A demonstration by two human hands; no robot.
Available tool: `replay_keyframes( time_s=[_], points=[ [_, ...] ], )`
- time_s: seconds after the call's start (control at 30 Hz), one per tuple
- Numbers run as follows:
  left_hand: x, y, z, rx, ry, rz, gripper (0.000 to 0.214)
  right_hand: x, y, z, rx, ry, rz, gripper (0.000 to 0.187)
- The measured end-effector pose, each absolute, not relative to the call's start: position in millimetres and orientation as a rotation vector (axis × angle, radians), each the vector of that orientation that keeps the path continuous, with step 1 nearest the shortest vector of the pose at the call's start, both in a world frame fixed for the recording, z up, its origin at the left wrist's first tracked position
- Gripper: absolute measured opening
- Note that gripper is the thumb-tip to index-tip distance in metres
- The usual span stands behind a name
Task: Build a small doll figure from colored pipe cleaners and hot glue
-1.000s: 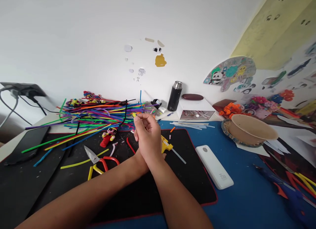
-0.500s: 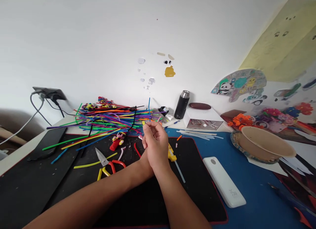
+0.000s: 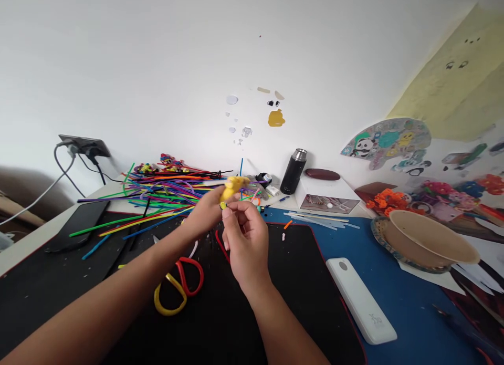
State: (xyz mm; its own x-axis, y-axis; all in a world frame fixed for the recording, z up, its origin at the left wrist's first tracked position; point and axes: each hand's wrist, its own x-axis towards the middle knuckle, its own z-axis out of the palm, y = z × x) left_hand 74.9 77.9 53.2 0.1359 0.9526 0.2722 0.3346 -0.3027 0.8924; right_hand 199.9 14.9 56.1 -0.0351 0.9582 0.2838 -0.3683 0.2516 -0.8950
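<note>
My left hand (image 3: pixel 208 210) is closed around a yellow glue gun (image 3: pixel 233 188), slightly blurred, raised over the back of the black mat (image 3: pixel 299 281). Close in front of it, my right hand (image 3: pixel 247 236) pinches a small yellow-and-black piece (image 3: pixel 223 205) between thumb and fingertips. The piece is too small to name, and the gun's nozzle is not clear. Below my left forearm lie scissors (image 3: pixel 189 275) with one red and one yellow handle loop, their blades mostly covered by the arm. A red strip (image 3: pixel 222 247) lies beside my right hand.
Many coloured pipe cleaners (image 3: pixel 157 189) are heaped along the back left. A black flask (image 3: pixel 294 171) and a white box (image 3: pixel 331 194) stand by the wall. Glue sticks (image 3: pixel 318 219), a white power bank (image 3: pixel 361 301) and a beige bowl (image 3: pixel 433 238) sit to the right.
The glue gun has left the mat and is now up in my left hand. That hand has come out from under my right wrist, and its forearm now covers the small red doll.
</note>
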Motion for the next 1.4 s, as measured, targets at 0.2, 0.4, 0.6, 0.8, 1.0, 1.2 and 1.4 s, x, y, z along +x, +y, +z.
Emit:
replay_keyframes(
  time_s=[0.2,0.4,0.6,0.8,1.0,1.2,1.4],
  points=[
    [26,64,52,0.895,0.926,1.32,0.043,195,12,51,-0.718,-1.166,1.23,0.024],
    [-1,37,32,0.625,0.648,1.27,0.054,191,16,46,-0.704,-1.077,1.341,0.027],
    [-4,22,24,0.574,0.533,1.185,0.056,190,25,42,-0.696,-0.848,1.567,0.033],
    [2,21,20,0.637,0.441,1.111,0.057,193,26,44,-0.604,-0.704,1.817,0.035],
    [2,20,19,0.629,0.405,1.106,0.057,199,27,49,-0.451,-0.667,1.928,0.039],
    [4,19,15,0.645,0.391,1.074,0.057,202,26,52,-0.377,-0.659,1.99,0.044],
    [7,18,13,0.685,0.388,1.077,0.061,202,24,52,-0.345,-0.653,2.036,0.045]
  ],
)
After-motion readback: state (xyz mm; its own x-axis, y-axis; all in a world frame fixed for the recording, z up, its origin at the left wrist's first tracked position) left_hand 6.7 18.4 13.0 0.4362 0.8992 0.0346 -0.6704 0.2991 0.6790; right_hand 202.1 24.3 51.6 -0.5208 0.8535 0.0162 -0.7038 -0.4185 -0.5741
